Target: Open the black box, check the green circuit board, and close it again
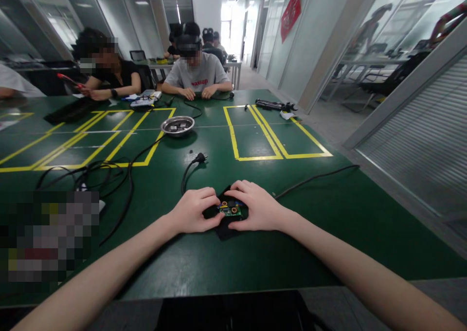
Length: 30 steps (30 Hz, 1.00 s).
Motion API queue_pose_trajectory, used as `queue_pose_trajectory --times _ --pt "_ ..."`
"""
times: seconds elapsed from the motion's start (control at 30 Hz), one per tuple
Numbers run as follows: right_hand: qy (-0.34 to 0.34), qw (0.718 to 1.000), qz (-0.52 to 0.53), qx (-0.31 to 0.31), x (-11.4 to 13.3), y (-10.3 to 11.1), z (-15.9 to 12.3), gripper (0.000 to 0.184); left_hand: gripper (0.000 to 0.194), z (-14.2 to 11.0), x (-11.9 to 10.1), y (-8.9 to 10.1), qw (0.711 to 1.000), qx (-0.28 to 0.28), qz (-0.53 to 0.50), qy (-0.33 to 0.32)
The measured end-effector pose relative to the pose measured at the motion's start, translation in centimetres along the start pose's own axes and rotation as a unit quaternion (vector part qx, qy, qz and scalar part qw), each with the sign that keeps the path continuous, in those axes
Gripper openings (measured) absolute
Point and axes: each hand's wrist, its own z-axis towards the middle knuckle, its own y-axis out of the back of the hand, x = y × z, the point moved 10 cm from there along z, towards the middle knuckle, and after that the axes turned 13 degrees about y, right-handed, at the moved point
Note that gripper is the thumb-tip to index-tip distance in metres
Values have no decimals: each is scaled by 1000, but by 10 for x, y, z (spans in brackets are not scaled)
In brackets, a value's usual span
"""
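In the middle of the table's near part, a small green circuit board (pixel 230 211) with two copper-coloured ring coils sits between my hands. A flat black piece (pixel 226 232), perhaps a casing, lies beneath it. My left hand (pixel 195 211) pinches the board's left end between thumb and fingers. My right hand (pixel 257 207) curls around the right end, thumb in front and fingers behind. Black cables run close to both hands: one ends in a plug (pixel 200 158) beyond my left hand, the other cable (pixel 317 178) stretches away to the right.
A metal bowl (pixel 177 126) holding small metal parts stands farther back. Tangled black cables (pixel 105 175) lie at left, beside a pixelated patch. Yellow tape (pixel 259 157) marks rectangles on the green table (pixel 233 267). A black folded tripod-like object (pixel 275 105) lies back right. Co-workers (pixel 199 70) sit opposite.
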Motion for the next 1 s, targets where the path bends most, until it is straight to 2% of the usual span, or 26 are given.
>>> queue_pose_trajectory --times 0.1,0.17,0.47,0.6,0.73,1.0 --pt "-23 999 -34 -4 -9 0 -3 91 21 1 9 0 1000 3 19 19" --pt "-37 998 -46 -5 -14 0 -4 96 19 2 15 -3 999 25 16 29" --pt "-55 996 -71 -20 -20 -3 -2 77 24 2 18 -13 996 44 60 44" --pt "-72 995 -60 -34 -27 -5 -2 69 31 5 30 -15 991 34 103 79" --pt "-74 993 -80 -44 -29 -6 -2 57 28 10 42 -18 983 37 133 118" --pt "-70 992 -62 -81 -24 -3 -4 54 28 11 46 -19 983 51 119 131"
